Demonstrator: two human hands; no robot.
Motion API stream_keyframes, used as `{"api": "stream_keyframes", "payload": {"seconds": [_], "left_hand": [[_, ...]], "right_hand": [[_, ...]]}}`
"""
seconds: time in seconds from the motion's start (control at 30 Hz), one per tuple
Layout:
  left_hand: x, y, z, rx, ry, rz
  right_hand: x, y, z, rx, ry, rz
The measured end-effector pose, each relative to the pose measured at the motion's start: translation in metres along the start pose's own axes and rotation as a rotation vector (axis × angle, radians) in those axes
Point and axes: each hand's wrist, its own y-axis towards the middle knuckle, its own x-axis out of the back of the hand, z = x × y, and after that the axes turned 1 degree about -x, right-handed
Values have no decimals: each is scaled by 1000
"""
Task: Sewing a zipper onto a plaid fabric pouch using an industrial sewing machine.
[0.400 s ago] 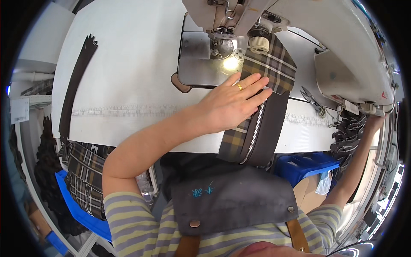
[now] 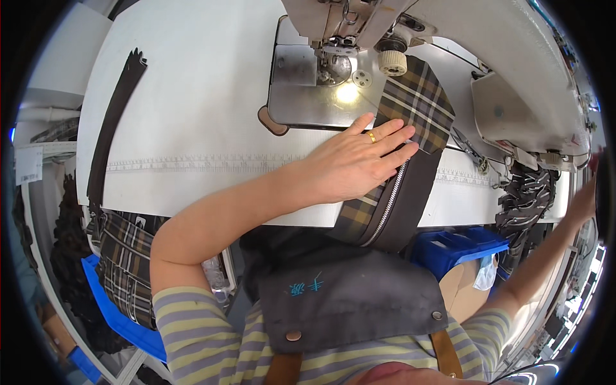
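Note:
My left hand [image 2: 362, 160] lies flat with fingers spread on a fabric piece, a ring on one finger. The piece joins a plaid panel [image 2: 420, 106] in brown, white and black to a dark strip [image 2: 410, 205] with a silver-toothed zipper [image 2: 389, 206] along it. Its lower end hangs over the table's near edge. To the left of the panel are the sewing machine's needle and presser foot [image 2: 333, 59], apart from the fabric. My right hand [image 2: 582, 200] is at the far right rim, beyond the machine; its fingers are blurred and cut off.
A dark zipper strip [image 2: 115, 128] lies on the table's left. Small scissors [image 2: 471, 151] rest under the machine arm. Bundled dark strips [image 2: 526, 196] hang at the right edge. Below stand a blue bin [image 2: 457, 247] and, at left, plaid pieces [image 2: 125, 269] in a blue tray [image 2: 122, 324].
My left hand and the fabric have slid slightly right, away from the needle, the panel turning a little. My right hand has moved outward to the right, away from the machine's end.

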Motion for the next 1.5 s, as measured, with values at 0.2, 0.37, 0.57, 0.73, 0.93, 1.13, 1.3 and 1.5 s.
{"api": "stream_keyframes", "payload": {"seconds": [0.2,0.37,0.57,0.73,0.93,1.13,1.3,1.5], "left_hand": [[-9,10,-5,-41,-31,-16],[-11,10,-5,-86,4,-95],[-12,10,-5,-70,-16,-108],[-10,10,-6,-50,-22,-91],[-10,8,-6,-4,52,-45],[-9,6,-4,139,102,-116],[-2,2,2,227,160,-169],[8,-2,21,182,191,-274]], "right_hand": [[-154,-107,278,256,960,672],[-217,-97,338,185,787,592],[-229,-106,344,166,844,469],[-206,-94,302,156,814,630],[-200,-89,243,295,649,415],[-215,-87,239,217,599,383],[-167,-104,247,446,509,161],[-124,-150,252,832,535,462]]}}
